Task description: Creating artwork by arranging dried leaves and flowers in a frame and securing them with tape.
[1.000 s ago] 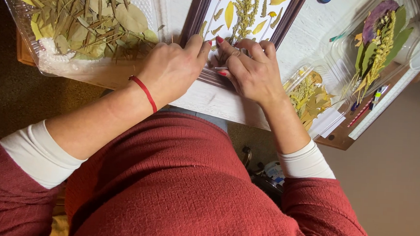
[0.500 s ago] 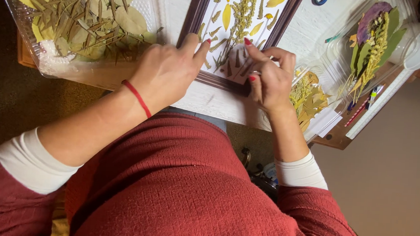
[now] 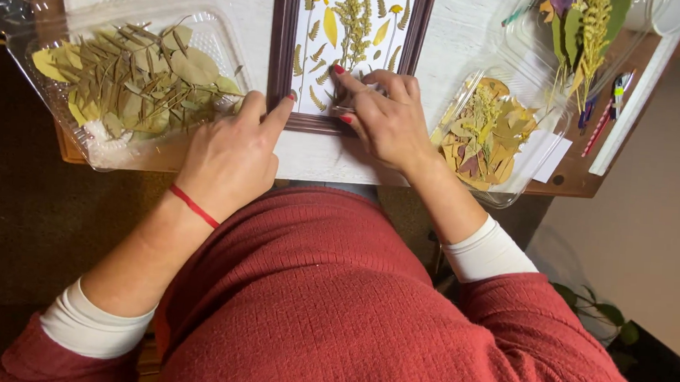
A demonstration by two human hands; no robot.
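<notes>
Our left hand (image 3: 228, 157) lies open, steadying the dark wooden picture frame (image 3: 284, 50); our right hand (image 3: 388, 119) pinches 1 pressed fern sprig (image 3: 318, 99), which could crumble under pressure.

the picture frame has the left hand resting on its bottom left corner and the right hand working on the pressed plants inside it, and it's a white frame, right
Not quite: the head view shows the picture frame is dark brown, not white. The left hand does rest at its bottom left corner, and the right hand works on the pressed plants inside.

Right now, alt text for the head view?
Seen from above, a person in a red sweater rests the left hand on the corner of a dark picture frame holding pressed leaves, while the right hand touches the artwork inside. Clear plastic trays of dried leaves sit either side.
</notes>
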